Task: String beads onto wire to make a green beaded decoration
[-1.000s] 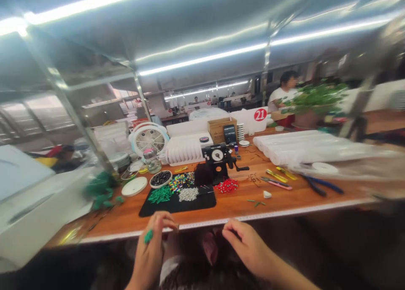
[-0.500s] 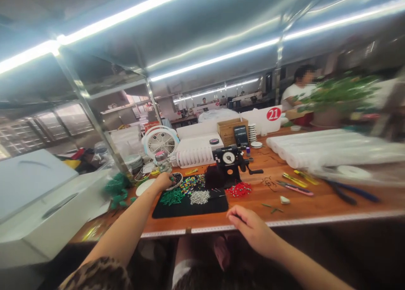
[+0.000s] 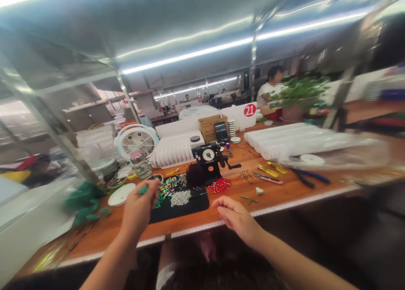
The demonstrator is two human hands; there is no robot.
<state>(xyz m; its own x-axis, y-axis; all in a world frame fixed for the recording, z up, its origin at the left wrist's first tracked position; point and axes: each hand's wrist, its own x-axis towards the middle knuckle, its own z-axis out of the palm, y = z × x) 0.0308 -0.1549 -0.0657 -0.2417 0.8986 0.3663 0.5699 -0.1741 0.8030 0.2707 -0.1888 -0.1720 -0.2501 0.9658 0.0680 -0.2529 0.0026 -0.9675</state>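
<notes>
My left hand (image 3: 141,199) is raised over the left end of the black mat (image 3: 199,202), its fingers closed. Something small and green shows at its fingertips; whether it is held or worn cannot be made out. Just behind it, a small bowl (image 3: 156,177) of dark beads is partly hidden. On the mat lie green pieces (image 3: 159,200), multicoloured beads (image 3: 171,186) and silver-white beads (image 3: 181,198). My right hand (image 3: 236,214) hovers at the table's front edge, fingers curled together, their contents hidden. Red beaded pieces (image 3: 220,185) lie beyond it.
A black hand-cranked device with a dial (image 3: 209,155) stands behind the mat. Rightward lie yellow-handled tools (image 3: 267,171), a pink cutter (image 3: 268,178), blue-handled pliers (image 3: 311,176) and white rolls (image 3: 284,140). A fan (image 3: 137,142) and white lid (image 3: 122,195) are leftward. Another person sits farther back.
My left hand has pulled back from the bowl of dark beads toward me. My right hand stays near the table edge. The view has turned to the right.
</notes>
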